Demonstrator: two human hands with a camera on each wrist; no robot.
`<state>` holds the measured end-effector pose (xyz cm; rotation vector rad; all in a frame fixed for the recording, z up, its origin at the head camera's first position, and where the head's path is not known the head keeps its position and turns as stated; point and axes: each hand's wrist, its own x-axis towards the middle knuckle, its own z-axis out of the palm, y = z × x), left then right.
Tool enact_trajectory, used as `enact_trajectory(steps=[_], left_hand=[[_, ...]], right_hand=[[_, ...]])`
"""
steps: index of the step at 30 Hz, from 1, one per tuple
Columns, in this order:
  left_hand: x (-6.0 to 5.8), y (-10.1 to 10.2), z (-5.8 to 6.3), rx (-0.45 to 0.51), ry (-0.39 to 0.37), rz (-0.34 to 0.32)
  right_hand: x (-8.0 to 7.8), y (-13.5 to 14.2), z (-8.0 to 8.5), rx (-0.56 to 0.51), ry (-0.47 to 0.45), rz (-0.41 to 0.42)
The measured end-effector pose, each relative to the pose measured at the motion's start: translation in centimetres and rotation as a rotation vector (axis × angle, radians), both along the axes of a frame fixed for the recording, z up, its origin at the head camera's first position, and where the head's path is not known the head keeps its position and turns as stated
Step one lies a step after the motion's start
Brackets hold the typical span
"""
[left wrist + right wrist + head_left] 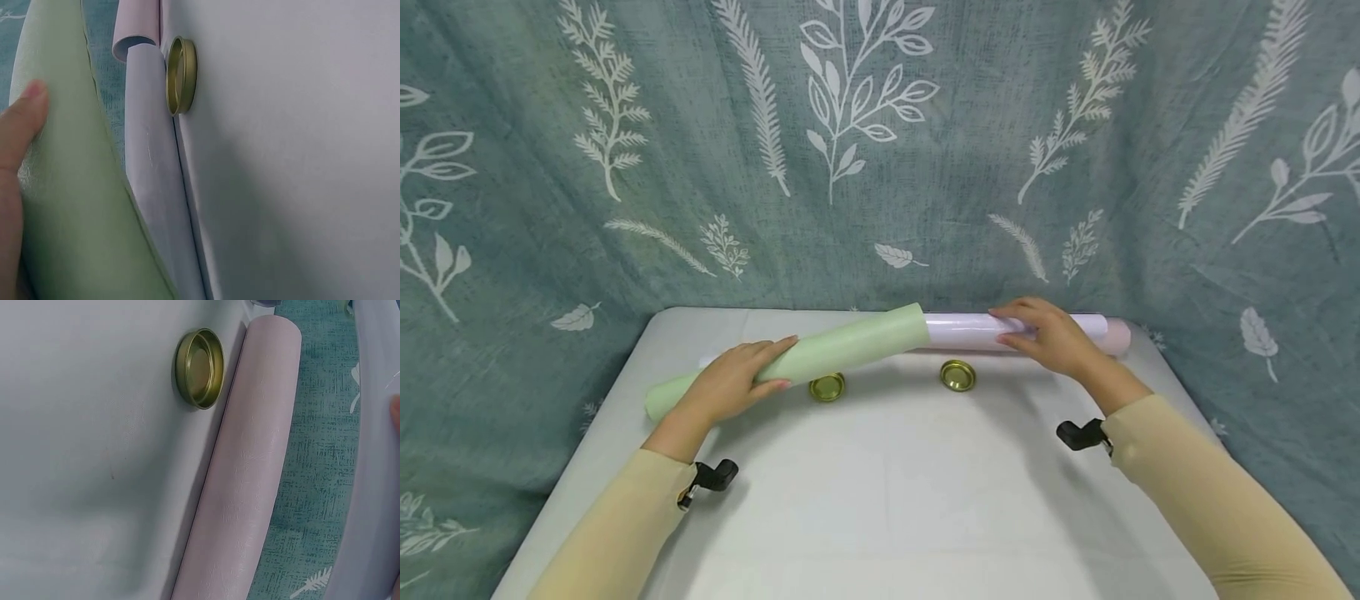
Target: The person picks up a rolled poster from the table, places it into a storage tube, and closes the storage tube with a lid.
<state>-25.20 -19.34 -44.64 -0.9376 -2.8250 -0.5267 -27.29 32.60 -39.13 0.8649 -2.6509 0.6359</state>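
Note:
My left hand [730, 383] grips a pale green roll [850, 342] from above, thumb on the near side. The roll slants, its right end raised. With thumb and fingers my right hand [1052, 337] holds a glossy pale lavender roll [958, 329]. That roll's left end meets the green roll's right end; whether one enters the other I cannot tell. Underneath, a pink roll [244, 450] lies on the table. End to end with it lies another whitish roll [153, 156], visible below the green one in the left wrist view.
Two round gold lids, a left lid [827, 387] and a right lid [958, 376], sit in front of the rolls. A white cloth [887, 500] covers the table. Behind hangs a teal curtain [962, 167] with white leaf prints, close to the table's back edge.

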Motion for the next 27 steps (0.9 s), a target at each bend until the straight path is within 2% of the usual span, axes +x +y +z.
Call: enact_trajectory(steps=[8,19,27], left_hand=[[0.2,0.1,0.2,0.066,-0.088,0.013],[0.3,0.3,0.3,0.081,-0.097,-0.010],[0.4,0.6,0.3,0.106,-0.160,-0.004]], right_hand=[[0.1,-0.5,0.1,-0.023,-0.109,-0.034],[0.1,-2.1,-0.2,-0.003,-0.042,0.044],[0.1,-2.5,-0.5,0.012,-0.044,0.053]])
